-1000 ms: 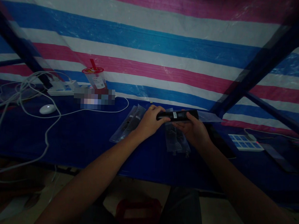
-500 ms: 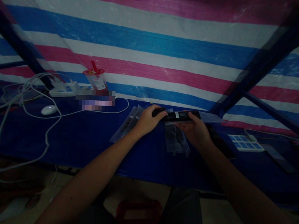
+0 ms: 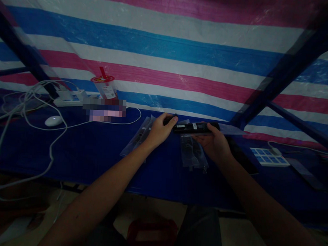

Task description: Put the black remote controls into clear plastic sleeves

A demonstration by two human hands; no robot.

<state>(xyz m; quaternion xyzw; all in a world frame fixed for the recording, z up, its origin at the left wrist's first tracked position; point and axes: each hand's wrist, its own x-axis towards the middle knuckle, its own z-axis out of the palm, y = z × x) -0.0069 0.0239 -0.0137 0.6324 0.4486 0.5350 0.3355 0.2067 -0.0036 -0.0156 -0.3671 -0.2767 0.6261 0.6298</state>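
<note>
Gripping 1 small black piece [image 3: 169, 120], left hand [image 3: 159, 129] curls snugly; right hand [image 3: 213, 140] clasps 1 black device [image 3: 190, 128]

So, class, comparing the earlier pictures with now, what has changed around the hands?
The left hand's grip has moved slightly left, pulling a small black piece clear of the black device, whose near end now shows a pale label. Unchanged: the right hand's grip on the device, the clear bags and the red-lidded cup.

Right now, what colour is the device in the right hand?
The device is black, with a white label; head view.
</note>
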